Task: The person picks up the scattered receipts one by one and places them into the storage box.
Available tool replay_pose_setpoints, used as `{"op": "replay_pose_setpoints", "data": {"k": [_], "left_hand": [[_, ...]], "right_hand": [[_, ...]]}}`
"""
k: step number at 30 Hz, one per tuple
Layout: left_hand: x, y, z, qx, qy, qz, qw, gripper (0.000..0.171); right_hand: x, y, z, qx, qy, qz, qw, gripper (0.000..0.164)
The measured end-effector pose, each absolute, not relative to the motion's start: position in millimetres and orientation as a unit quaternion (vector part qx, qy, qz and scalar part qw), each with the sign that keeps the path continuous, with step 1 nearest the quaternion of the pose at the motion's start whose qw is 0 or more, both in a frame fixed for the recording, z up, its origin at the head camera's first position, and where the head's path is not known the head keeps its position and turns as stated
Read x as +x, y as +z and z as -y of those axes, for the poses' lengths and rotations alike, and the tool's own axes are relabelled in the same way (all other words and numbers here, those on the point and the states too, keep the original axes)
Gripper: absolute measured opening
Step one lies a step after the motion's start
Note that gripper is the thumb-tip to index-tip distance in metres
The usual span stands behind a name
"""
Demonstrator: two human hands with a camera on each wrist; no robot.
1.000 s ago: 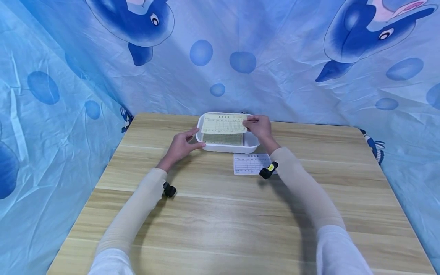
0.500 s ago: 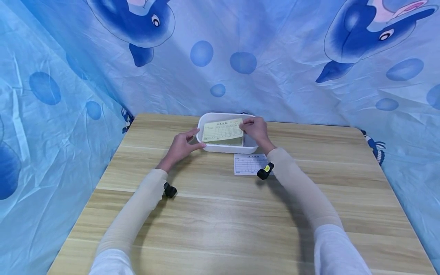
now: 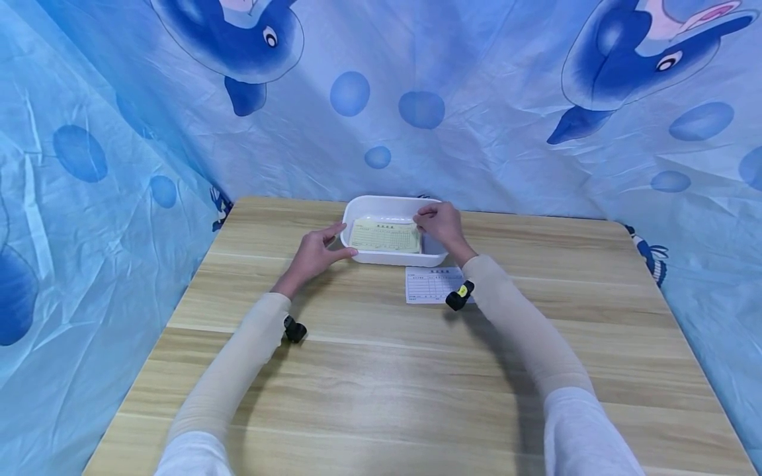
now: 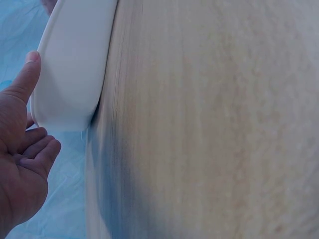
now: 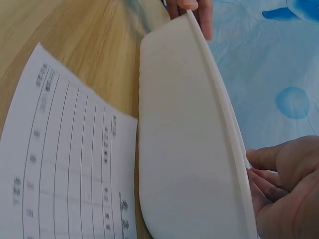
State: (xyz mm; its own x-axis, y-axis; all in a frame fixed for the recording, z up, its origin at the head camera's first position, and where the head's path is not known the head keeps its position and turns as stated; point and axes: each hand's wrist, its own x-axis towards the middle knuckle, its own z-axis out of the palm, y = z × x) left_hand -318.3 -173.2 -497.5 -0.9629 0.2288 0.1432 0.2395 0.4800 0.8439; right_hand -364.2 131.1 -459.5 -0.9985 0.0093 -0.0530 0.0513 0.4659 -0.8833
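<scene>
A white plastic tray (image 3: 399,258) stands near the back edge of the wooden table. My left hand (image 3: 317,253) holds its left end, thumb on the front rim and index finger round the side; the left wrist view shows the other fingers (image 4: 44,149) curled loosely. Inside the tray lies a pale yellow printed form (image 3: 385,237), nearly flat. My right hand (image 3: 443,223) hangs over the tray's right side, its bent fingertips right at the form's upper right corner. In the right wrist view the tray rim hides those fingertips; I cannot tell whether they still pinch the paper.
A white printed form (image 3: 431,284) lies on the table (image 3: 369,370) just in front of the tray, partly under my right forearm. Behind the table hangs a blue curtain (image 3: 476,152) with cartoon dolphins.
The yellow form, first raised in my right hand, tilted and came down onto the paper in the tray. My right hand shifted slightly left; the left hand stayed on the tray.
</scene>
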Motion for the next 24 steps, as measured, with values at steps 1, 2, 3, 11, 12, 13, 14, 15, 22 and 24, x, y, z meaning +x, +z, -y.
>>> {"op": "replay_pose_setpoints", "data": {"k": [1,2,3,11,12,13,14,15,22,24], "left_hand": [[-318,-498,173,-0.136,-0.490,0.861,0.006,0.084],[-319,-498,173,-0.136,-0.489,0.862,0.006,0.084],[-319,-498,172,-0.135,-0.488,0.862,0.006,0.084],[-318,-497,172,-0.133,-0.488,0.863,0.003,0.083],[-318,-497,172,-0.134,-0.488,0.863,0.003,0.083],[-318,-497,172,-0.135,-0.488,0.863,0.003,0.083],[-318,-496,172,-0.136,-0.488,0.862,0.005,0.083],[-317,-496,172,-0.136,-0.488,0.862,0.005,0.083],[-316,-496,172,-0.137,-0.489,0.861,0.007,0.082],[-316,-497,172,-0.140,-0.490,0.860,0.009,0.082]], "right_hand": [[-364,-459,-133,0.016,-0.514,-0.858,0.016,0.024],[-364,-459,-136,0.014,-0.514,-0.858,0.012,0.024],[-364,-458,-139,0.010,-0.514,-0.858,0.009,0.025],[-355,-444,-167,-0.051,-0.541,-0.840,0.002,0.034],[-353,-442,-171,-0.058,-0.541,-0.839,0.000,0.035],[-350,-439,-175,-0.066,-0.542,-0.838,0.001,0.036],[-347,-436,-179,-0.071,-0.542,-0.837,-0.002,0.038],[-344,-434,-183,-0.078,-0.545,-0.835,-0.005,0.038],[-324,-431,-213,-0.094,-0.530,-0.841,-0.044,0.039],[-319,-434,-222,-0.095,-0.525,-0.844,-0.054,0.036]]}}
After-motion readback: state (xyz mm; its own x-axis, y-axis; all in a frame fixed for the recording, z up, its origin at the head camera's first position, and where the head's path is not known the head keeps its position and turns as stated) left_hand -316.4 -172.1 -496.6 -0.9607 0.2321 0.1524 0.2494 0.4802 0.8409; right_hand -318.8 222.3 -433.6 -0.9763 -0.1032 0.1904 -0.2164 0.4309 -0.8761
